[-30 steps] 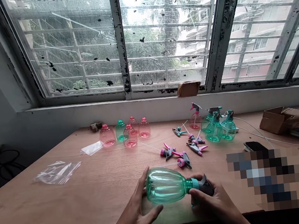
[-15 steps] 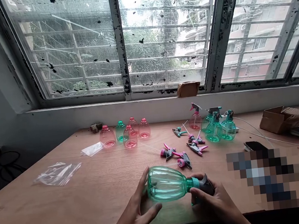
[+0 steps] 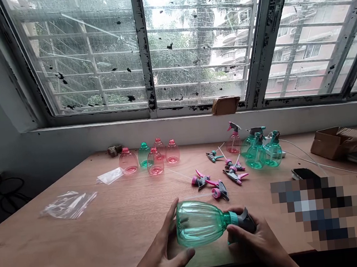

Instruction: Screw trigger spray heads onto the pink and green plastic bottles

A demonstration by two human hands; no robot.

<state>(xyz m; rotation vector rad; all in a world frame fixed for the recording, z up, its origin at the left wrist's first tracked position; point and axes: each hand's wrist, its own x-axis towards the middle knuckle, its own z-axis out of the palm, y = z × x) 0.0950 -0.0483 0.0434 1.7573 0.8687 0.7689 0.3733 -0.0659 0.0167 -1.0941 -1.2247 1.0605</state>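
A clear green spray bottle (image 3: 200, 223) lies on its side in the air over the table's front, its base to the left. My right hand (image 3: 256, 235) is closed around its grey and teal spray head (image 3: 243, 220), thumb near the collar. Cupped around the bottle's base, my left hand (image 3: 160, 250) has its fingers on the far side and its thumb at the near lower edge. Just beyond the bottle lie several loose grey and pink spray heads (image 3: 220, 191) with thin tubes, and one grey and teal spray head (image 3: 213, 156).
Several pink bottles (image 3: 128, 162) without heads stand at the back left with a green bottle (image 3: 144, 155). Assembled green spray bottles (image 3: 255, 153) and a pink one (image 3: 233, 142) stand back right. Plastic bags (image 3: 71, 204), a cardboard box (image 3: 332, 142), cables and a phone (image 3: 305, 174) also lie there.
The bottle's base has dipped slightly toward me. Both hands stay at the same ends of the bottle, with the left shifted very little.
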